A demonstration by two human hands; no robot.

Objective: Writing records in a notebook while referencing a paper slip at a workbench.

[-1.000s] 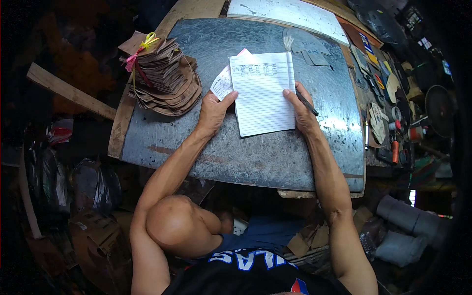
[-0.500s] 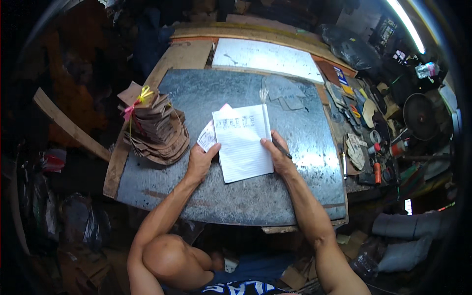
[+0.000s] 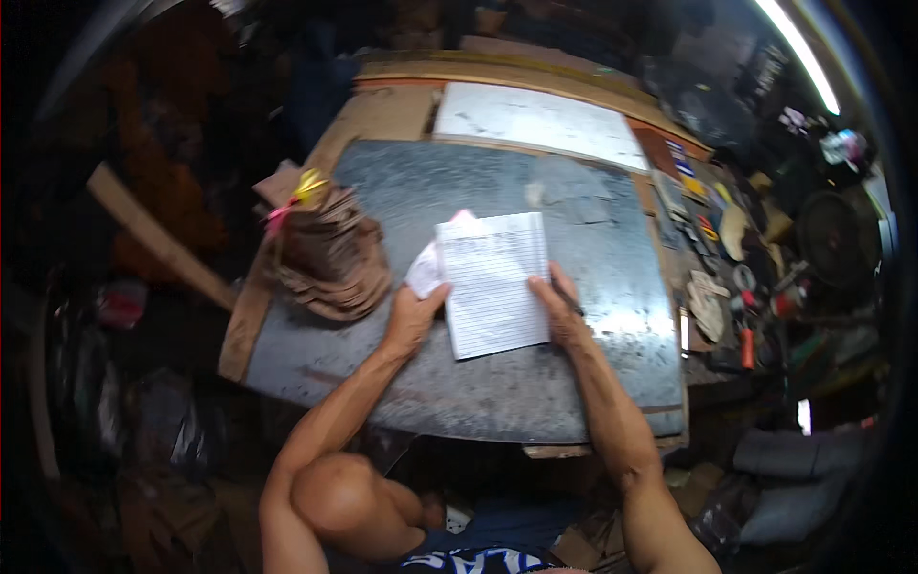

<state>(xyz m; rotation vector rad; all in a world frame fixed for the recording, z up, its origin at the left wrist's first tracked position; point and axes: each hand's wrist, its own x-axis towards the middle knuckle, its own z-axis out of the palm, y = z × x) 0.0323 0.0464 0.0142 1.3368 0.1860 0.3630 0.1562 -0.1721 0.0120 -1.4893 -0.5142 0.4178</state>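
Observation:
A lined notebook (image 3: 495, 301) with rows of handwriting near its top is held up over the metal-topped table. My left hand (image 3: 416, 316) grips its left edge, thumb on the page, and also pins a pinkish-white paper slip (image 3: 424, 273) that sticks out behind it. On the opposite edge, my right hand (image 3: 562, 304) is closed with its thumb on the page. A dark pen (image 3: 578, 308) shows by that hand's fingers, mostly hidden. To the left of my left hand stands a stack of brown cut pieces (image 3: 335, 249), tied with yellow and pink ribbon.
The dark metal sheet (image 3: 478, 402) covers the tabletop. Flat grey cut shapes (image 3: 574, 196) lie beyond the notebook, and a white board (image 3: 535, 120) lies at the far side. Along the right edge are hand tools, including an orange-handled one (image 3: 748, 349).
The whole view has shifted so that the scene sits slightly farther right, and it is blurred. Both hands keep hold of the notebook; less of the pen shows now.

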